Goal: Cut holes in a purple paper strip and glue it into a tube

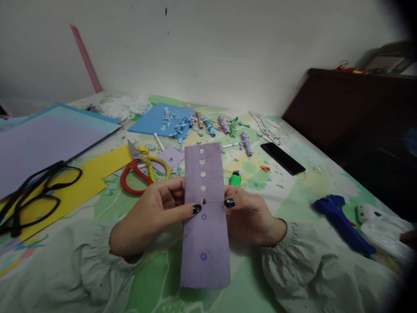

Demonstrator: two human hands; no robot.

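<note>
Holding purple strip (208, 243) upright-ish between both hands, just above the table (293, 191), near edge toward the body. Left hand (153, 213) pinches the strip's left edge, thumb on the front face and fingers behind. Right hand (250, 217) does the same on the right edge.

Progress read: five holes run in a line down the strip's far half, and light shows through them. Two ring marks sit below thumb level, not opened yet as far as I can tell. So roughly two thirds of the row looks done.

Around:
- scissors (143, 171) just beyond left hand, on the yellow sheet (81, 182) edge
- black cord (35, 195) well left of left hand
- green lighter (235, 178) just beyond right hand
- phone (282, 158) farther out to the right
- blue glue gun (342, 219) right of right hand
- rolled paper bits (224, 125) far side, well apart from both hands
</note>
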